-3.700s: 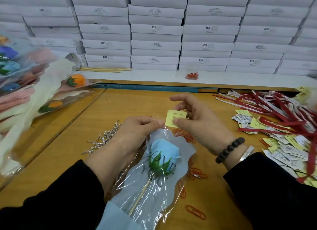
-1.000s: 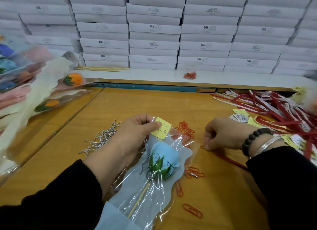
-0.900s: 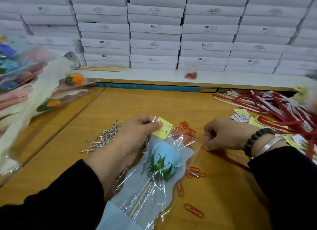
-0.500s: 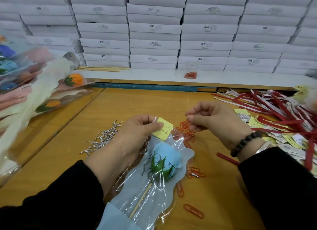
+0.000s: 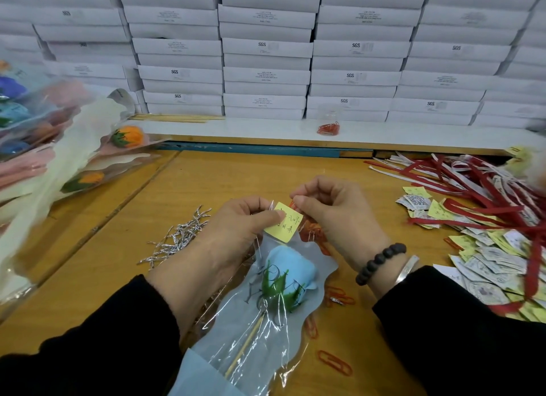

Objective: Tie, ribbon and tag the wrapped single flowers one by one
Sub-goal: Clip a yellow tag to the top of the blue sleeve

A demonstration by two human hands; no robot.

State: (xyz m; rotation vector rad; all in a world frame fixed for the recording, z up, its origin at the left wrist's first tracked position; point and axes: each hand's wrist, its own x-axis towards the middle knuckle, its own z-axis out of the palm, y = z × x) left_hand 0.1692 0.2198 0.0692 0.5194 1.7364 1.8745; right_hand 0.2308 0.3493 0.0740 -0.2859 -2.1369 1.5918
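We're at a packing workshop bench: flat white cardboard cartons [image 5: 266, 48] stacked wall-high at the far side, cellophane-wrapped single flowers [image 5: 74, 159] heaped left, red ribbon strips [image 5: 472, 185] and paper tags [image 5: 487, 253] piled right on the orange wooden table [image 5: 236, 174].

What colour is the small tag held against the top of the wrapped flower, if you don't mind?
Pale yellow with dark handwriting; the tag shows best in the head view.

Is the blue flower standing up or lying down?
Lying down. The blue flower lies flat in its clear wrap on the wooden table, its stick pointing toward the person.
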